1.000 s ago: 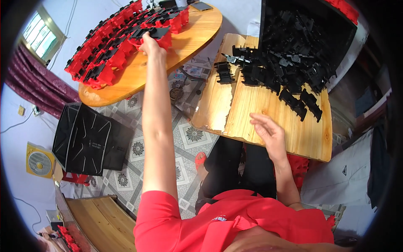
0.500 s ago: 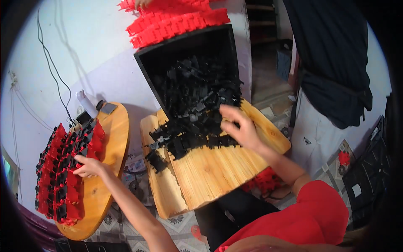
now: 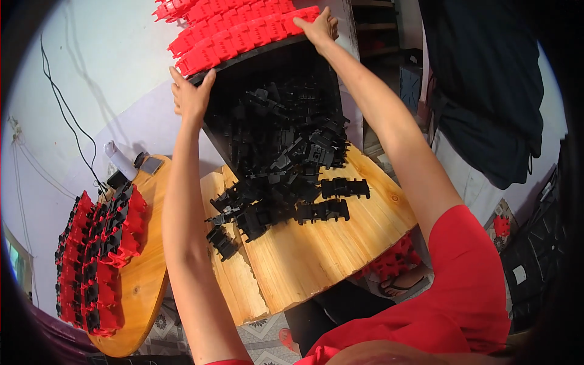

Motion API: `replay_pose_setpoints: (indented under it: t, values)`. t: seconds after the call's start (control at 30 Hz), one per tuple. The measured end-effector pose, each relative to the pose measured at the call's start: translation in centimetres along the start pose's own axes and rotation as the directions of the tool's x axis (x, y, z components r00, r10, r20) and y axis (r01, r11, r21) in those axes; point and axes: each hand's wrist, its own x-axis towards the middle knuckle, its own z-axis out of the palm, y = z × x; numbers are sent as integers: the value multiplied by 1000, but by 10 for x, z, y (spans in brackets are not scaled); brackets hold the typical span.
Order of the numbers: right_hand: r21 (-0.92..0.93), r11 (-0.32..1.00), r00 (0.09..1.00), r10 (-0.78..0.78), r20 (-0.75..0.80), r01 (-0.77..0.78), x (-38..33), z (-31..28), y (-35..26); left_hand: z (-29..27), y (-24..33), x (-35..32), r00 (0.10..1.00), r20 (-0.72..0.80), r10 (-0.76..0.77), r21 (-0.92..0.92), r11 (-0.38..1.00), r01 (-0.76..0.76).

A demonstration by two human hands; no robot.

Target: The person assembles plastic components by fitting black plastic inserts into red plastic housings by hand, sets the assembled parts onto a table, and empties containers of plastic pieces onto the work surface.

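A black open crate (image 3: 222,125) leans back on the wooden table, its mouth facing me. Black plastic clip-like pieces (image 3: 286,146) fill its lower part and spill onto the tabletop. My left hand (image 3: 191,97) grips the crate's upper left corner, thumb and fingers on either side. At the upper right corner, my right hand (image 3: 319,29) is closed round the edge, its thumb against the end of a row of red plastic pieces (image 3: 249,38). These red rows lie along and behind the crate's top edge. Some fingertips of both hands are hidden.
The wooden table (image 3: 316,252) has a ragged-edged plank at its left. A round side table (image 3: 143,298) holds red-and-black assembled rows (image 3: 100,261), a white bottle (image 3: 120,159) and a phone-like dark object (image 3: 152,164). A dark cloth (image 3: 486,91) hangs at right; red pieces (image 3: 392,261) lie below the table.
My left hand has left the red-and-black rows and moved up to the crate's left corner. My right hand has risen from the black pieces to its right corner. Some black pieces have shifted forward.
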Motion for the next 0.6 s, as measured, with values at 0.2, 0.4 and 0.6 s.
replay_pose_setpoints:
  t: [0.2,0.4,0.6]
  values:
    - [418,908,941,-116,319,-30,59,47,19,26,0,67,968,192,-159,99,985,142]
    - [826,464,824,-294,485,-320,75,54,13,15,-2,61,985,170,-27,-357,930,87]
    - [816,525,846,-296,443,-244,19,-7,27,-32,-30,-4,871,-347,348,-218,873,-436]
